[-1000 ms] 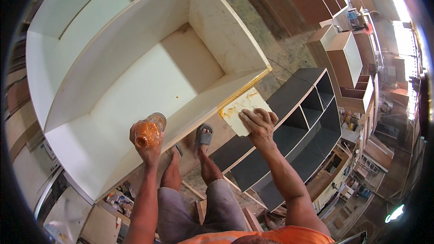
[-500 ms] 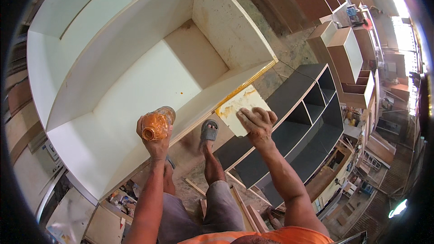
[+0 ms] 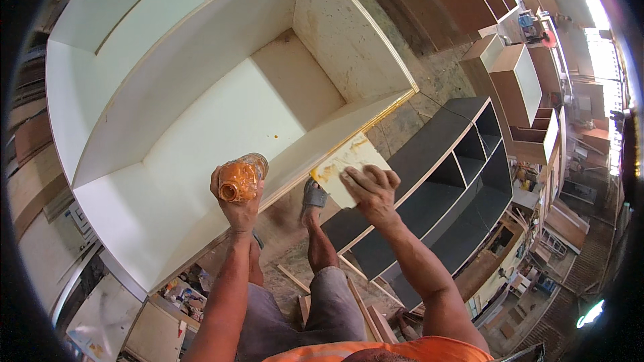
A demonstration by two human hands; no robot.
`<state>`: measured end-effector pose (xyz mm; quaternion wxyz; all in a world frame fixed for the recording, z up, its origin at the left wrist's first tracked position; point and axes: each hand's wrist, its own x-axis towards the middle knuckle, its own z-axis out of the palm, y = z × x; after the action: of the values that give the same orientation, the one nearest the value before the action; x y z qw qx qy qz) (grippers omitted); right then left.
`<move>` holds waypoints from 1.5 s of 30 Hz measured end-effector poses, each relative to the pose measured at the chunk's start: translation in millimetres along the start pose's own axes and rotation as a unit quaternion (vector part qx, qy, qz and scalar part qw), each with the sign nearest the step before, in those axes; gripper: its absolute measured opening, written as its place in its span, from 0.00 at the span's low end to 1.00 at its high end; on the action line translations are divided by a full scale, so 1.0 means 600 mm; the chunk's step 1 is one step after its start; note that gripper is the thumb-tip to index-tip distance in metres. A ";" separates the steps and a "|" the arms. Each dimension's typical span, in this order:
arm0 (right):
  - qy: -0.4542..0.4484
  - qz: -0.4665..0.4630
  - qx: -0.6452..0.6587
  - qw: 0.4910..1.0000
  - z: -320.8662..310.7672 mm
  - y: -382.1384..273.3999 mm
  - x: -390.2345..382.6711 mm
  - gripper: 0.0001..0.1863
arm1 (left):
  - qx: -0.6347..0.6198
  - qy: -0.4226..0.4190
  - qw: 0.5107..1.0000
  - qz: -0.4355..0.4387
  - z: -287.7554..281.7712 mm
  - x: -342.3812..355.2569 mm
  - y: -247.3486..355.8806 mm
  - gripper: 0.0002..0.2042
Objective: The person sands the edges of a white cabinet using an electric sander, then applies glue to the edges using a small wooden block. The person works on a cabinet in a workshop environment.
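Observation:
My left hand (image 3: 236, 209) is wrapped round a clear bottle with orange-brown stuff smeared over it (image 3: 243, 177), its open mouth turned toward me. In my right hand (image 3: 373, 194) is a thin cream-coloured flat piece (image 3: 349, 161), pinched between thumb and fingers and stained with yellow glue-like smears. The flat piece's far corner lies along the front edge of a large white cabinet box (image 3: 201, 141). A wet yellow-brown strip (image 3: 382, 118) runs along that edge, from the piece toward the far right corner.
A dark shelf unit with several compartments (image 3: 443, 181) lies right of my right arm. More wooden cabinets (image 3: 516, 80) stand at the back right. Wood strips (image 3: 365, 308) lie on the floor by my feet, and a thin cable (image 3: 446, 107) crosses the shelf.
My right hand and the flat piece have moved left and slightly nearer along the cabinet's edge. The bottle in my left hand has shifted slightly right, as has the whole scene.

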<state>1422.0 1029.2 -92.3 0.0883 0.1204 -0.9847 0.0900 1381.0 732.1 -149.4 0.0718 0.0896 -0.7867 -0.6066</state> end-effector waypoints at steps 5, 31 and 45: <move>0.009 0.011 -0.007 1.000 -0.001 -0.014 0.017 0.21 | 0.016 0.008 1.000 0.011 -0.001 0.001 -0.004 0.43; 0.007 0.028 -0.021 0.999 0.007 -0.097 -0.032 0.22 | -0.067 0.051 0.996 -0.008 -0.003 -0.001 -0.021 0.42; -0.027 0.080 0.102 0.991 -0.056 -0.161 -0.037 0.22 | 0.001 -0.026 0.999 0.039 -0.198 -0.003 0.000 0.48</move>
<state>1472.9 948.9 -49.2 0.0410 0.0525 -0.9788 0.1935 1409.1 620.8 -119.5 0.0745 0.0429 -0.7916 -0.6050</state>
